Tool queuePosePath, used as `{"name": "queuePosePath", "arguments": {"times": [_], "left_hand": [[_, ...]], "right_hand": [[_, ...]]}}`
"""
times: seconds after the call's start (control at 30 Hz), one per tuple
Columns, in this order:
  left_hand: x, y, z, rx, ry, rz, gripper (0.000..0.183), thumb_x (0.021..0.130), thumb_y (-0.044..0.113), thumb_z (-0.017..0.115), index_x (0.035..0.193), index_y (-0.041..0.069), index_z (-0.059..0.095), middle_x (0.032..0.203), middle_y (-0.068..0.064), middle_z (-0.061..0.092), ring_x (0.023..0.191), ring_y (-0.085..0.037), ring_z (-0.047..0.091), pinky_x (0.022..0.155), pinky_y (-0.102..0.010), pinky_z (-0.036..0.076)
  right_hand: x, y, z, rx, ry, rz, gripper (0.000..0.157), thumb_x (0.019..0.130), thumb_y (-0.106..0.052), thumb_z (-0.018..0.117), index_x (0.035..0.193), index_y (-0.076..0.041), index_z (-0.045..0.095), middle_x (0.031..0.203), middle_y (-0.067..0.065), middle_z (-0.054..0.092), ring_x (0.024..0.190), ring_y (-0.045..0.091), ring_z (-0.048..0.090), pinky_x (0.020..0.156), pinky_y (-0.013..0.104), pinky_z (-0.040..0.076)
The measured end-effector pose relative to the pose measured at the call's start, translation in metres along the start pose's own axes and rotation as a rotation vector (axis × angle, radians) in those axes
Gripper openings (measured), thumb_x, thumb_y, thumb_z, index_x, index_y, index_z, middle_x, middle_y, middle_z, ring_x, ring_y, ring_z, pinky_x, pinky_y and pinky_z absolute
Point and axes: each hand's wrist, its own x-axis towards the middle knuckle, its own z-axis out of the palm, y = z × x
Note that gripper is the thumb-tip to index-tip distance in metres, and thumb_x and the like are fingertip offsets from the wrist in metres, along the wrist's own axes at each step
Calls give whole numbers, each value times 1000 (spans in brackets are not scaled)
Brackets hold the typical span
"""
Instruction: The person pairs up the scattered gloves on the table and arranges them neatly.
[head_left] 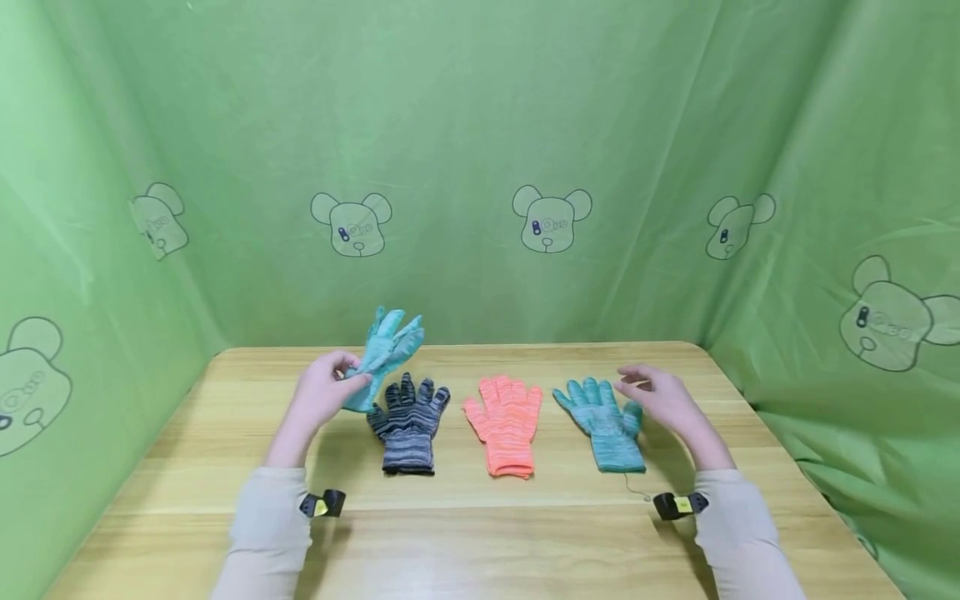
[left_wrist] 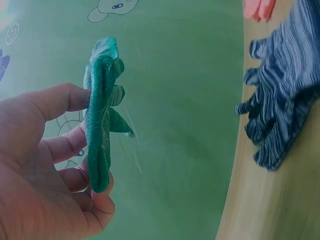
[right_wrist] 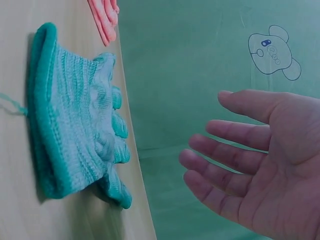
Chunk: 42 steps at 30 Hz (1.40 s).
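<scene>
Above the table's left part, my left hand (head_left: 326, 387) pinches a teal knit glove (head_left: 386, 346) by its cuff. In the left wrist view the cuff of that glove (left_wrist: 100, 125) sits between thumb and fingers, its own fingers pointing away. A second teal glove (head_left: 611, 421) lies palm-down or palm-up, I cannot tell which, on the right, a loose thread trailing from its cuff. Just over its right side hovers my right hand (head_left: 660, 396), fingers relaxed and holding nothing; the right wrist view shows it apart from the glove (right_wrist: 75, 120).
A dark blue-grey striped glove (head_left: 410, 425) lies beside the lifted one. An orange-pink glove (head_left: 510, 425) lies at the middle of the wooden table (head_left: 480, 542). Green curtains (head_left: 450, 108) with bear-head prints enclose the back and sides.
</scene>
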Motion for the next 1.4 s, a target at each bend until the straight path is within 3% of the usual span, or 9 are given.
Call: {"name": "queuePosePath", "arguments": {"times": [0.63, 0.97, 1.23, 1.4], "left_hand": [[10, 18, 31, -80, 15, 43, 23, 82, 17, 73, 97, 2, 65, 87, -9, 61, 75, -16, 51, 62, -25, 44], [11, 31, 47, -138, 2, 41, 21, 81, 16, 74, 96, 4, 65, 87, -7, 60, 75, -16, 51, 60, -24, 44], [12, 39, 57, -169, 5, 27, 20, 81, 15, 74, 96, 4, 65, 88, -6, 59, 77, -17, 50, 63, -25, 42], [13, 44, 61, -180, 3, 36, 20, 81, 15, 74, 96, 4, 65, 89, -7, 60, 77, -17, 50, 63, -24, 42]], "right_hand": [[-1, -15, -2, 35, 100, -17, 50, 101, -35, 51, 133, 4, 53, 122, 27, 62, 109, 41, 60, 92, 53, 50], [3, -22, 2, 109, 154, 10, 48, 100, -36, 52, 129, 3, 55, 114, 24, 65, 100, 34, 64, 75, 27, 52], [4, -28, 5, 166, 183, 25, 46, 99, -36, 54, 125, 2, 54, 113, 24, 64, 97, 34, 65, 70, 22, 53], [5, -29, 7, 175, 201, 33, 46, 99, -39, 54, 122, 1, 54, 110, 22, 65, 87, 16, 65, 69, 19, 52]]}}
